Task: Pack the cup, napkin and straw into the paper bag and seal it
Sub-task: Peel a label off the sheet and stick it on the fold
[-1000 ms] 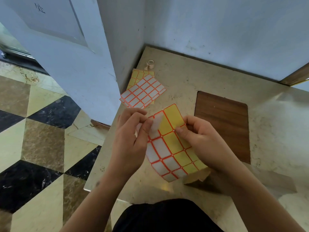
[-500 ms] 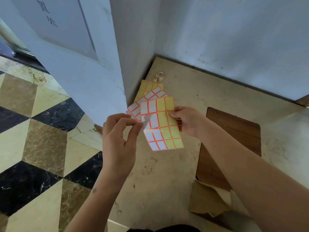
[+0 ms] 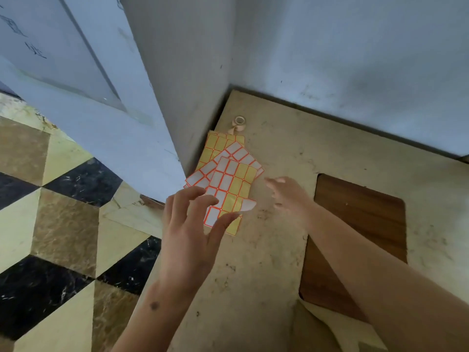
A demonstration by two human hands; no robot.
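The brown paper bag point(image 3: 330, 334) lies at the near edge of the beige, mottled stone table point(image 3: 266, 275), low in the view, partly over a dark wooden panel point(image 3: 360, 237) set into the tabletop and partly hidden by the right forearm; its mouth cannot be seen, so whether the cup, napkin and straw are inside cannot be told, and none of them shows anywhere on the table. The step in hand looks like the sealing: a small white sticker with an orange edge point(image 3: 247, 206) clings to the thumb tip of the left hand point(image 3: 187, 232), whose fingers are spread and loosely curved, gripping nothing else. The right hand point(image 3: 289, 196) hovers blurred just beside the sticker sheets, fingers apart and holding nothing. The top sheet of white and yellow orange-bordered labels point(image 3: 232, 184) lies flat on the table over two more sheets, close to the wall corner, with a small roll of pale tape point(image 3: 238, 123) just beyond them. The next move probably calls for carrying the sticker back to the bag, folding the bag's top shut and pressing the sticker across the fold without letting it curl onto itself.
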